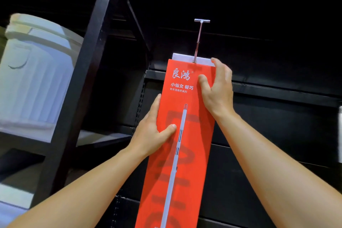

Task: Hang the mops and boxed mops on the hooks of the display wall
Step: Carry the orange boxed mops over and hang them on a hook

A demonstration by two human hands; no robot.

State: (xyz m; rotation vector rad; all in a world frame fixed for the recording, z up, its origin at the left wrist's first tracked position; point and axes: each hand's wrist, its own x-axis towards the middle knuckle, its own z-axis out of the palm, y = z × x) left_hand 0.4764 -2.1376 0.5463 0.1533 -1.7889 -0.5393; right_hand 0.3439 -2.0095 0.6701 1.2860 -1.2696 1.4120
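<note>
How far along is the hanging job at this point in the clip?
Done: nothing else hangs on the dark display wall in view. In hand: the red boxed mop, gripped by the left hand and right hand, its top at the metal hook, apparently threaded on. Left: letting go, then any further mops, none visible here.

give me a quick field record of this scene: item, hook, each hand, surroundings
item: tall red boxed mop, upright against the dark display wall
hook: metal hook meets the box's white top tab; whether it is fully threaded cannot be told
left hand: left hand grips the box's left edge, thumb on the front
right hand: right hand grips the upper right edge near the tab
surroundings: white lidded bin on a black shelf unit to the left
</note>
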